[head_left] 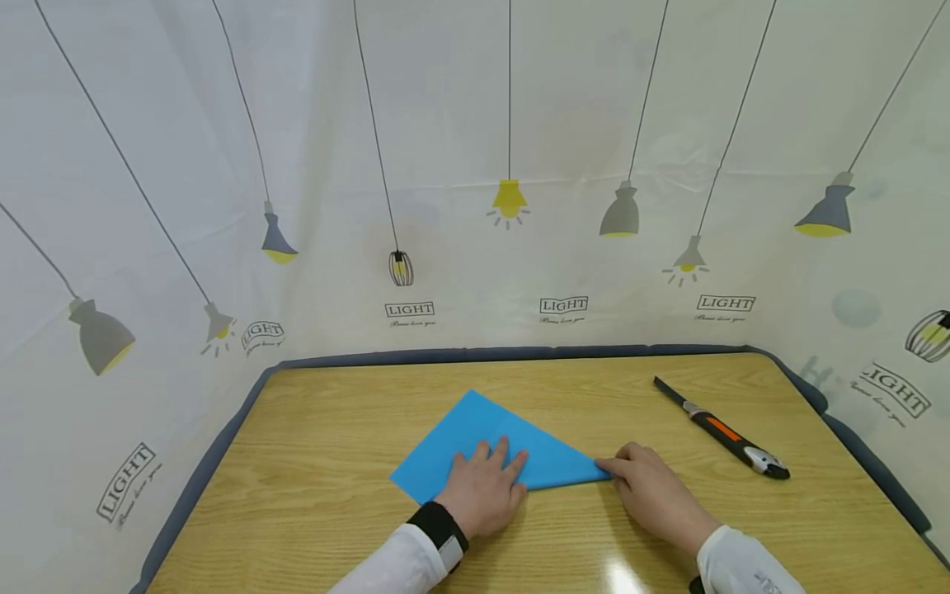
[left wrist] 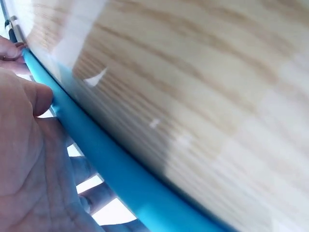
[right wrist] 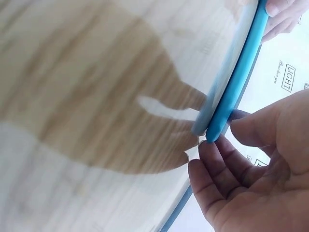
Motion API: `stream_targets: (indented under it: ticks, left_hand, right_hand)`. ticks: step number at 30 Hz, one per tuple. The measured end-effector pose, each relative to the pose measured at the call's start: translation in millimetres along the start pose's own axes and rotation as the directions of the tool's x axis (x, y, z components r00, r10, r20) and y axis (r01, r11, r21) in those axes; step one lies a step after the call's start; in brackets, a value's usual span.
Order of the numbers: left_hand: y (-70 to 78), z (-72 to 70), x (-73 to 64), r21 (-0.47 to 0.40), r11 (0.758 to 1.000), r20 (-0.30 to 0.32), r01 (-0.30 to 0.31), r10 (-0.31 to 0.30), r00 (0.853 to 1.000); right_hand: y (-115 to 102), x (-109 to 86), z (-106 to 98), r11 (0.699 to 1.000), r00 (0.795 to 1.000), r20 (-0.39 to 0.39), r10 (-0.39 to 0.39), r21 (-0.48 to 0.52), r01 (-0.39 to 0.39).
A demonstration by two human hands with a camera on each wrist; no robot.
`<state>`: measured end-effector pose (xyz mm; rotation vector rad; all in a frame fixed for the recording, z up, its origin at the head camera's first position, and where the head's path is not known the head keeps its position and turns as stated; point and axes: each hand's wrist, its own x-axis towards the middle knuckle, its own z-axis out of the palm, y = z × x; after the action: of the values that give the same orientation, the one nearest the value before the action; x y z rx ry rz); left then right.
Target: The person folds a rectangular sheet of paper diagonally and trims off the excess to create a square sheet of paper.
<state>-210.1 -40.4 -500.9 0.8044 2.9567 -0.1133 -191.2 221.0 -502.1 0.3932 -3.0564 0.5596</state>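
On the yellowish wood-grain table (head_left: 319,429), a bright-blue, pointed, folded-looking paper sheet (head_left: 475,425) is laid centrally. It's pressed flat by the left hand (head_left: 486,487), fingers spread, likely against slipping; its right tip is touched by the right hand (head_left: 656,495), fingers bent, probably for control, clamped or just pressing: can't tell. Black-and-orange-handled knife (head_left: 723,433) is parked apart at right, likely for clearance.
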Motion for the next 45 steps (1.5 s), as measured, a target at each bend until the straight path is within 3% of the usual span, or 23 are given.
stream_targets:
  ticks: [8, 14, 18, 22, 31, 45]
  left_hand:
    - [1.0, 0.5, -0.6, 0.071, 0.997, 0.009, -0.022, 0.021, 1.000]
    - [1.1, -0.4, -0.2, 0.079, 0.997, 0.024, -0.024, 0.022, 0.999]
    - [0.0, -2.8, 0.9, 0.075, 0.997, 0.038, -0.024, 0.021, 0.999]
    - [-0.7, -5.6, 1.7, 0.080, 0.996, 0.048, -0.036, 0.032, 0.998]
    - [-1.4, -8.6, 3.0, 0.101, 0.994, 0.072, -0.041, 0.033, 0.997]
    - [-3.8, -3.4, 0.6, 0.118, 0.992, 0.018, -0.054, 0.053, 0.998]
  right_hand:
    - [-1.8, 0.7, -3.0, 0.999, 0.999, -0.027, -0.021, -0.034, 0.021]
    - [-17.2, 5.2, 1.7, 0.965, 0.973, -0.116, -0.200, -0.192, 0.176]
    - [-35.8, 9.7, 8.6, 0.933, 0.944, -0.037, -0.327, -0.171, 0.316]
    - [-49.5, 13.9, 15.2, 0.912, 0.922, 0.047, -0.383, -0.138, 0.386]
    - [-57.7, 16.9, 18.8, 0.924, 0.929, 0.096, -0.357, -0.109, 0.367]
    - [-51.5, 18.7, 21.7, 0.926, 0.919, 0.171, -0.355, -0.073, 0.371]
